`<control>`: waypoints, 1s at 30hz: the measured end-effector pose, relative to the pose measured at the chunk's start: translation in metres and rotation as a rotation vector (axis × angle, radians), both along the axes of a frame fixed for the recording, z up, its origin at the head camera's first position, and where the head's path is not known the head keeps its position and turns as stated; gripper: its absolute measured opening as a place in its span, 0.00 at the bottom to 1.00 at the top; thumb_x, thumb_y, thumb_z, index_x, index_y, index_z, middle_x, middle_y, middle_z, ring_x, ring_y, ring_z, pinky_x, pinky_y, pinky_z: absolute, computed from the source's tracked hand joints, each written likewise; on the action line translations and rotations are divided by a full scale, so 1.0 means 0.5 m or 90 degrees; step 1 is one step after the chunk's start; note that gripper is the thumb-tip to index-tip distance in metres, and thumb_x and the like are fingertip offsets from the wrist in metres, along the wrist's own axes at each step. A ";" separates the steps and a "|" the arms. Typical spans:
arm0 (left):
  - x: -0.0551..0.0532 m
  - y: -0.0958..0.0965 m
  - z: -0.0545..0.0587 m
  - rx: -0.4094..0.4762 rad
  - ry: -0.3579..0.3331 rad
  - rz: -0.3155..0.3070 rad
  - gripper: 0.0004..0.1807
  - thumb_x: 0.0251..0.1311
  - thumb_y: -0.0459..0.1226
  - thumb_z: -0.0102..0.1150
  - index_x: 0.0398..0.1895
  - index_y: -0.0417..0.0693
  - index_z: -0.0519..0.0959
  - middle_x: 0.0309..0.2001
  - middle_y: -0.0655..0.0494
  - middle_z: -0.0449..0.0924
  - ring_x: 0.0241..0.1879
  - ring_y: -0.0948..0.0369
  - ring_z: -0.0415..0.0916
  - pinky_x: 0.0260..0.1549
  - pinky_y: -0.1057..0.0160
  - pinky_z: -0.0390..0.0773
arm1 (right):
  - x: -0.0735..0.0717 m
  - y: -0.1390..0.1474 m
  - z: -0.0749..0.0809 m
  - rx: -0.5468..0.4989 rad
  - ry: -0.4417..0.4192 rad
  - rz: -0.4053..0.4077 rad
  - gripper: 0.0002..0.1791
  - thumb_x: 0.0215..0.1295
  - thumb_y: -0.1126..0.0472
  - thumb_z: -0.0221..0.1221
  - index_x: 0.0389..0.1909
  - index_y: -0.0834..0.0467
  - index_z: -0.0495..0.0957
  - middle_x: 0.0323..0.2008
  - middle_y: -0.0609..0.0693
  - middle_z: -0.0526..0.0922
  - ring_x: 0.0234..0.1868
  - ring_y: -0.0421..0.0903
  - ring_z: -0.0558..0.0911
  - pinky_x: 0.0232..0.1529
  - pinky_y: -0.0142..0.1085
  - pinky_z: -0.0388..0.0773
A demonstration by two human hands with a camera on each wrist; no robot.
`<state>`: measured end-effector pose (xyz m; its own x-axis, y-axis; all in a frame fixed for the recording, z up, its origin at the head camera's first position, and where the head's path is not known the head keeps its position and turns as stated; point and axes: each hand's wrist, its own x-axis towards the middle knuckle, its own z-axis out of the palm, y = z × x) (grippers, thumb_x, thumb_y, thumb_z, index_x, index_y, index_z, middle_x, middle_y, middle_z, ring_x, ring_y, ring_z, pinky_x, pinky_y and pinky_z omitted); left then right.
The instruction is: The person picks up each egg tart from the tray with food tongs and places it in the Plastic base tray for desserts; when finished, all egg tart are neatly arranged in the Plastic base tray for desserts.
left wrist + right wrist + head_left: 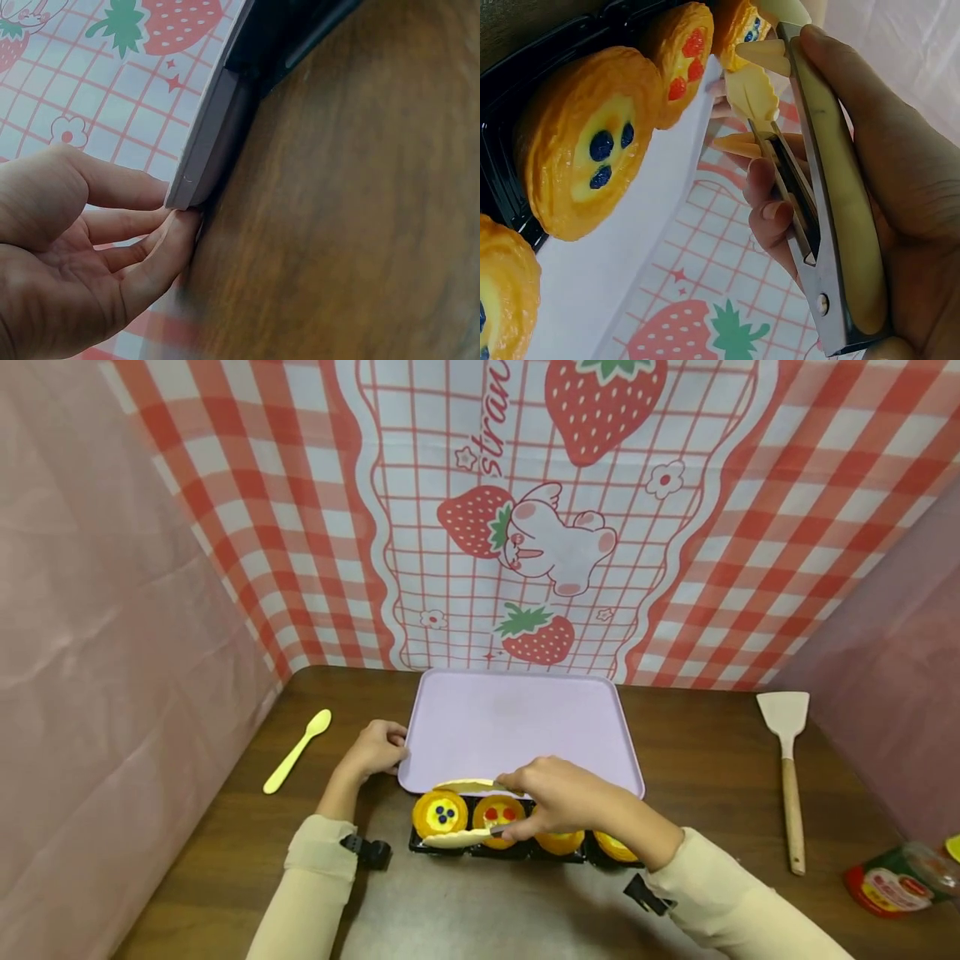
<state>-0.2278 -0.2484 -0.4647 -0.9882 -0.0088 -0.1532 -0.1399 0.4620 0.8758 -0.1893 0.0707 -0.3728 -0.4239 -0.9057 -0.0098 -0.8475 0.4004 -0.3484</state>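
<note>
My left hand (377,747) is at the left edge of a lilac tray (517,718). In the left wrist view, its thumb and fingers pinch the tray's rim (184,180). My right hand (562,797) grips a pair of tongs (832,187) with cream handles and scalloped tips. Seen from the head, the tips are spread on either side of the leftmost egg tart (440,814), topped with dark blue berries. Beside it lies a tart with red pieces (499,814), and two more are partly covered by my right hand and arm. All sit in a black plastic container (491,852).
A yellow spoon (297,752) lies on the wooden table (697,760) at left. To the right are a spatula (789,777) with a wooden handle and a jar (900,881) with a red and green label. A checked strawberry cloth (525,527) hangs behind the tray.
</note>
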 end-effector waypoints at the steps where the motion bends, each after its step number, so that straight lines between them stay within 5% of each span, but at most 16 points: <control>1: 0.000 0.001 0.000 0.003 0.001 0.000 0.21 0.51 0.23 0.57 0.51 0.24 0.74 0.33 0.45 0.72 0.28 0.57 0.74 0.22 0.59 0.85 | -0.001 -0.001 -0.001 0.005 0.004 0.000 0.33 0.58 0.43 0.69 0.55 0.65 0.80 0.41 0.53 0.87 0.40 0.46 0.86 0.43 0.37 0.83; 9: -0.001 -0.003 0.000 0.000 -0.005 0.006 0.21 0.51 0.23 0.57 0.51 0.25 0.74 0.32 0.46 0.72 0.28 0.57 0.74 0.22 0.59 0.85 | -0.009 -0.010 -0.010 0.039 0.007 -0.002 0.30 0.56 0.43 0.69 0.50 0.62 0.81 0.28 0.45 0.83 0.25 0.36 0.75 0.31 0.32 0.76; 20: -0.002 0.004 0.000 -0.008 -0.008 0.000 0.21 0.51 0.24 0.57 0.51 0.25 0.75 0.32 0.46 0.72 0.27 0.58 0.73 0.21 0.60 0.84 | -0.009 -0.009 -0.018 0.036 -0.006 -0.014 0.30 0.56 0.42 0.69 0.50 0.61 0.80 0.27 0.44 0.82 0.24 0.35 0.72 0.27 0.30 0.72; 30: -0.006 -0.001 -0.005 -0.010 -0.018 0.004 0.21 0.53 0.24 0.57 0.53 0.26 0.74 0.34 0.45 0.72 0.28 0.57 0.74 0.23 0.59 0.85 | 0.002 -0.009 0.006 0.037 0.014 -0.064 0.49 0.44 0.34 0.73 0.61 0.63 0.76 0.50 0.55 0.84 0.48 0.48 0.83 0.51 0.43 0.81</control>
